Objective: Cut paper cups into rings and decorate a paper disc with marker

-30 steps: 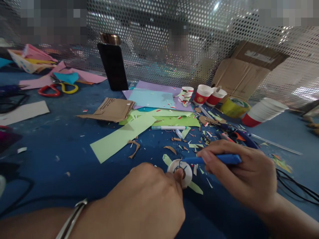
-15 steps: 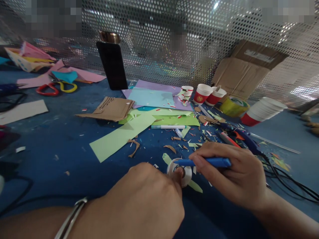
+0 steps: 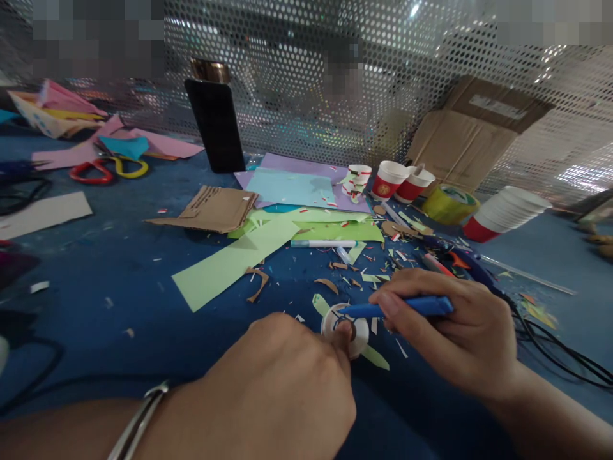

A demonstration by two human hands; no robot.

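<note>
My left hand (image 3: pixel 282 383) is closed and reaches over a small white round paper piece (image 3: pixel 363 337), a fingertip pressing on the brown disc at its middle. Pale green paper strips (image 3: pixel 376 358) stick out from opposite sides of the round piece. Blue lines show on its white surface. Pinched in my right hand (image 3: pixel 460 332) is a blue pen (image 3: pixel 361 310), its tip at the upper part of the white piece. My left palm and other fingers are hidden from view.
Paper and cardboard scraps (image 3: pixel 326 285) litter the blue table. A white marker (image 3: pixel 325 244) lies beyond, near a light green strip (image 3: pixel 230 271). A glue gun (image 3: pixel 472 268) with black cable is at right, cups (image 3: pixel 507 214) behind. A phone (image 3: pixel 215 128) stands at the back.
My right hand and the pen have shifted slightly right, the tip moving a little along the white piece. More blue line shows there. My left hand stays in place.
</note>
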